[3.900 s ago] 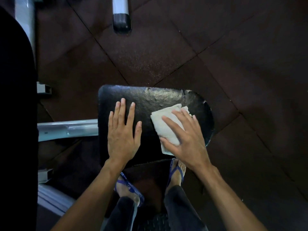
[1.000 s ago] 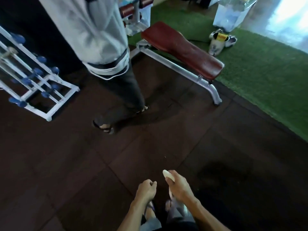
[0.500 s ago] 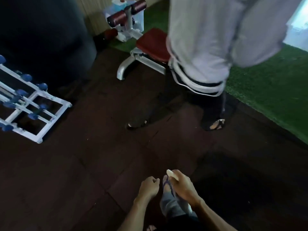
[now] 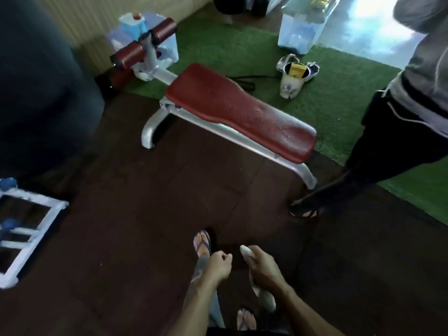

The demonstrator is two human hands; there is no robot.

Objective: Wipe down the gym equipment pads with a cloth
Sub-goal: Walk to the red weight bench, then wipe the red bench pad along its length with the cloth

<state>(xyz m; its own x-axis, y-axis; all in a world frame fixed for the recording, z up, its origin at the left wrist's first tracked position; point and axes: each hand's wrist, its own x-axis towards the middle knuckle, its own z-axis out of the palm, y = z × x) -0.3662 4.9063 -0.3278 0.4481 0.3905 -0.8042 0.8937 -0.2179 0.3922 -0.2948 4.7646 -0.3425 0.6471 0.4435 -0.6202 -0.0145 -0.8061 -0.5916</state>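
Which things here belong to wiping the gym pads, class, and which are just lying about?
Belongs to the job:
cloth, held in the right hand
red bench pad
red roller pads

Just lying about:
shoes on the green turf
clear plastic bin
white rack
the bystander's legs

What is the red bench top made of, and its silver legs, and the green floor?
The red bench pad looks like shiny vinyl or leather-like covering: light glints off it. Its silver frame seems painted metal tubing, smooth and curved. The green floor looks like fake grass, fuzzy and even.
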